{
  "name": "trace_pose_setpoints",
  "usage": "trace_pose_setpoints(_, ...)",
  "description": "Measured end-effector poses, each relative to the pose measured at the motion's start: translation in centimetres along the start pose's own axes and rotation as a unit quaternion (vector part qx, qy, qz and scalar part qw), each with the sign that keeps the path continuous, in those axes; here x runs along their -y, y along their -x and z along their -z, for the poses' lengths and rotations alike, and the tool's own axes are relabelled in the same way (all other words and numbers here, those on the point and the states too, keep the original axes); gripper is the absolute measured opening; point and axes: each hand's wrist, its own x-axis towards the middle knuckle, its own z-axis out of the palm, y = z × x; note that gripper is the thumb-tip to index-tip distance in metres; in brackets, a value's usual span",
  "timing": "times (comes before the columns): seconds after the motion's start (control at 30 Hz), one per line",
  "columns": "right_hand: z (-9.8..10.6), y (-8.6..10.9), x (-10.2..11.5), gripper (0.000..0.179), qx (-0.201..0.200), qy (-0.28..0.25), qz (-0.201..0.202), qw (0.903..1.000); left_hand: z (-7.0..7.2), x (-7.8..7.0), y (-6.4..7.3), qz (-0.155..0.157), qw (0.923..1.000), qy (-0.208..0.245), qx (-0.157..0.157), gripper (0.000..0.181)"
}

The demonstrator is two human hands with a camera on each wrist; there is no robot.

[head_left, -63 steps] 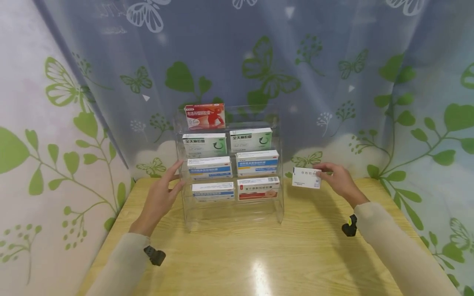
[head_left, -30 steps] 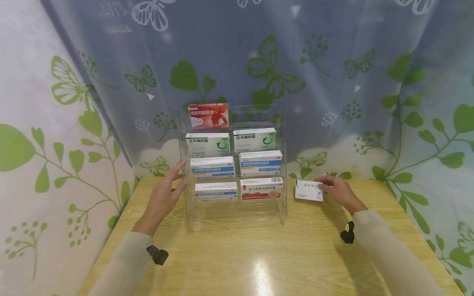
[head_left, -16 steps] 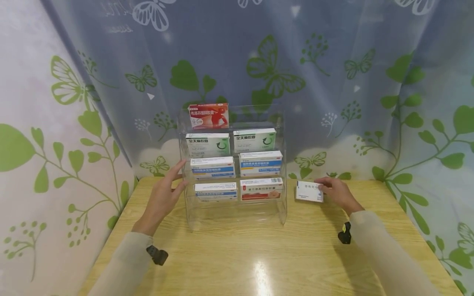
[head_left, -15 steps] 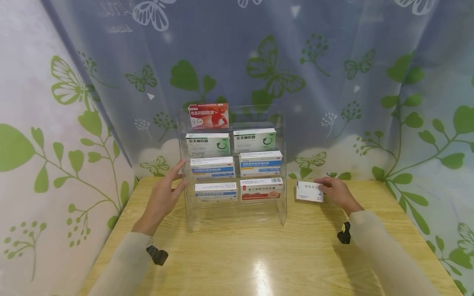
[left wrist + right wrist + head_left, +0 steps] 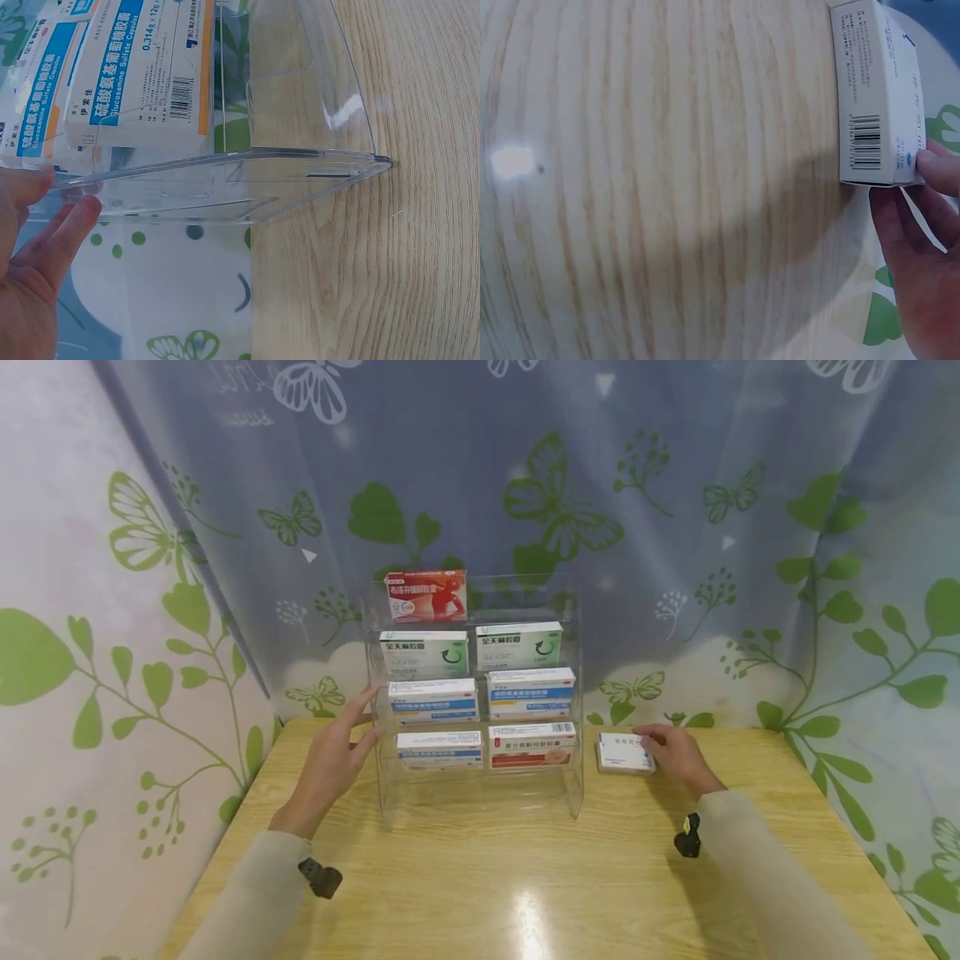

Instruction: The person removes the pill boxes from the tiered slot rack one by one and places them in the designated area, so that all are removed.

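A clear stepped display rack [image 5: 480, 793] stands on the table, holding several medicine boxes with their fronts facing me. My left hand [image 5: 330, 768] touches the rack's left side panel with extended fingers; the left wrist view shows the fingertips [image 5: 88, 206] against the clear plastic. To the right of the rack, my right hand [image 5: 678, 760] pinches the right end of a small white medicine box [image 5: 625, 753] between thumb and fingers. That box is level, at or just above the tabletop; its barcode side [image 5: 864, 112] shows in the right wrist view.
On the rack, a red box [image 5: 426, 597] sits at the top left, above two green-and-white boxes [image 5: 517, 646]. Blue-and-white boxes [image 5: 432, 702] fill lower tiers, beside a red-and-white box [image 5: 531, 747]. Patterned curtains [image 5: 660, 468] enclose the wooden table [image 5: 450, 893].
My right hand has lowered the white medicine box from an upright pose beside the rack to a flatter one at table level. The left hand keeps its place on the rack.
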Motion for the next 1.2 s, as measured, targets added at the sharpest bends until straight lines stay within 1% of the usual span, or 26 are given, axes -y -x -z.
trace_pose_setpoints(0.17,-0.5,-0.1,-0.3,0.038,0.005,-0.006,-0.002,1.0000,0.0,-0.1,0.0,0.004,1.0000,0.000,0.000,0.072)
trace_pose_setpoints(0.37,-0.4,0.2,-0.3,0.039,0.002,-0.011,-0.011,0.9999,0.0,-0.2,-0.1,-0.001,1.0000,0.001,-0.002,0.072)
trace_pose_setpoints(0.7,-0.9,0.4,-0.5,0.039,0.007,-0.007,-0.007,0.9999,-0.1,-0.1,0.0,0.003,1.0000,0.001,-0.001,0.071)
trace_pose_setpoints(0.83,-1.0,0.5,-0.6,0.039,0.001,-0.001,-0.003,1.0000,-0.1,0.1,0.0,-0.004,1.0000,0.001,-0.004,0.072)
trace_pose_setpoints(1.07,-0.6,0.7,-0.6,0.043,0.003,-0.009,-0.009,0.9999,-0.2,0.1,0.0,-0.012,0.9999,0.003,-0.004,0.072)
trace_pose_setpoints(1.2,0.2,0.7,0.2,0.045,-0.008,-0.017,-0.007,0.9998,-0.1,0.0,0.1,-0.011,0.9999,0.002,-0.007,0.072)
